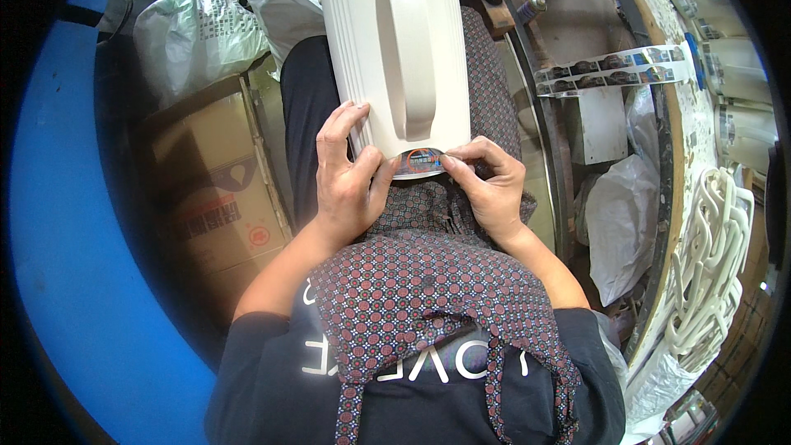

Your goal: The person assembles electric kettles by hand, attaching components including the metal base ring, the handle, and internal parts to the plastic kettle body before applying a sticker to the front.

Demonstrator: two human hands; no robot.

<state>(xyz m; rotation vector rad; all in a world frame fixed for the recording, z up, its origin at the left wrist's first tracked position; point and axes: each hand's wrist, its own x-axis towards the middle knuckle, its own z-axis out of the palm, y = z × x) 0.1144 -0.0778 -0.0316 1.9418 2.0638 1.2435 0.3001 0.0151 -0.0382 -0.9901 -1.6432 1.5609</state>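
Two bare hands, L and R, meet over a small, glossy, dark multicoloured label (420, 163) w/ an arched top edge, at the near end of a long cream-white plastic-looking vessel (353, 58). The left hand (350, 185) has thumb & index drawn nearly together at the label's L end, its other fingers spread up along the vessel's L flank; the right hand (498, 185) has thumb & index closed at the R end, remaining fingers curled. Whether the label is lifted or lying flat btwn the tips can't be told. Neither hand is nearer: label sits directly btwn them, long axis running crosswise, approx. square to the vessel's, which points straight away from the wearer. Just beyond the label, centred, is the foot of the vessel's raised cream handle (418, 58); below is the wearer's lap, under a dark red-patterned cloth apron (428, 280). Well off to the R, a pale strip of dark labels (614, 70) extends nr the workbench edge.
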